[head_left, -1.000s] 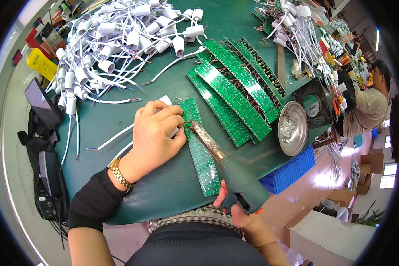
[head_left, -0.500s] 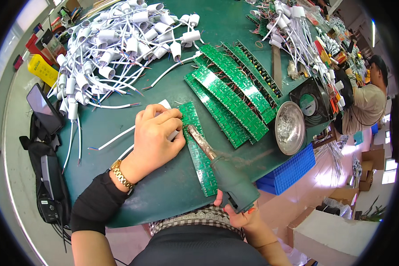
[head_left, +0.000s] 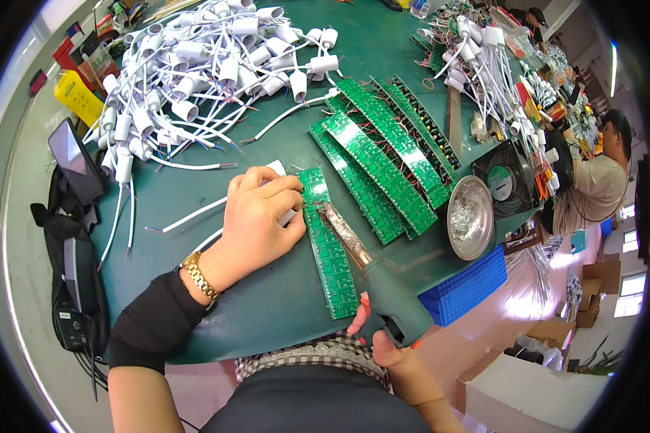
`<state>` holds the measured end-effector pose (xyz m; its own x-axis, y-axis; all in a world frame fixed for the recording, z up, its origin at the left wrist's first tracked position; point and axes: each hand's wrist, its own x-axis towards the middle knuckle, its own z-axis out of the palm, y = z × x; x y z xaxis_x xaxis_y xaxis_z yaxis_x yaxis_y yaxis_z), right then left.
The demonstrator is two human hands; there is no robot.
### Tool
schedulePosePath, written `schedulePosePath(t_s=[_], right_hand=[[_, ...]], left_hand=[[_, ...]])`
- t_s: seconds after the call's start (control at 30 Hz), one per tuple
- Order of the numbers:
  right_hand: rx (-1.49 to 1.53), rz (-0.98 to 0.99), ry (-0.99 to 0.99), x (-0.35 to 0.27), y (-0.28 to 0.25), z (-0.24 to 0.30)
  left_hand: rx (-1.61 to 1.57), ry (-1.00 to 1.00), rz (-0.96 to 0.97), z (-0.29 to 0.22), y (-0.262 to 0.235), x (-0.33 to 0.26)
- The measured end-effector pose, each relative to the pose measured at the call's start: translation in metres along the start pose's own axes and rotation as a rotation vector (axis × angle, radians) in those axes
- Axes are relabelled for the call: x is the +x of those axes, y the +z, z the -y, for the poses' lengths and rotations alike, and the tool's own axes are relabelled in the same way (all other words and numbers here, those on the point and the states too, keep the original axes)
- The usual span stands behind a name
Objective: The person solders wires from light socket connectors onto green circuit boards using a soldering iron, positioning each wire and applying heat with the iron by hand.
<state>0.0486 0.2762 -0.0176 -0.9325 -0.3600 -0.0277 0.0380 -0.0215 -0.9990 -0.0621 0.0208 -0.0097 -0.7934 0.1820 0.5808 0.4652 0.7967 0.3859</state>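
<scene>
My left hand (head_left: 260, 220) is closed round a white lamp holder (head_left: 276, 168), mostly hidden under the fingers; two white cables (head_left: 195, 216) run out to the left of the hand. Its fingertips rest at the left edge of a green circuit board strip (head_left: 331, 260) lying lengthwise on the table. In my right hand (head_left: 384, 350) is a dark green soldering gun (head_left: 399, 303), gripped near the table's front edge. The gun's stained metal barrel slants up and left, and its tip is at the upper part of the strip, close to the left fingertips.
A heap of white lamp holders (head_left: 191, 50) with cables covers the far left. Several stacked board strips (head_left: 379, 162) lie right of centre. Beyond them are a metal dish (head_left: 471, 216), a black fan (head_left: 504, 180) and a blue basket (head_left: 469, 285). A co-worker (head_left: 592, 173) sits at right.
The view has shifted slightly. The soldering gun's tip has stayed by the upper part of the board strip, and both hands keep their hold.
</scene>
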Motion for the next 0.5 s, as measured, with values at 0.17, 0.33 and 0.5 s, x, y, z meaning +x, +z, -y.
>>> schedulePosePath(t_s=[0.17, 0.33, 0.5], right_hand=[[0.199, -0.016, -0.102, -0.005, 0.0, -0.017], [0.222, -0.166, 0.003, -0.008, -0.006, -0.015], [0.268, -0.245, 0.0, 0.0, -0.015, -0.007]], left_hand=[[-0.009, -0.004, 0.003, 0.002, 0.001, -0.001], [-0.018, -0.005, -0.003, 0.003, 0.002, -0.004], [-0.001, -0.003, -0.003, 0.002, 0.003, -0.004]])
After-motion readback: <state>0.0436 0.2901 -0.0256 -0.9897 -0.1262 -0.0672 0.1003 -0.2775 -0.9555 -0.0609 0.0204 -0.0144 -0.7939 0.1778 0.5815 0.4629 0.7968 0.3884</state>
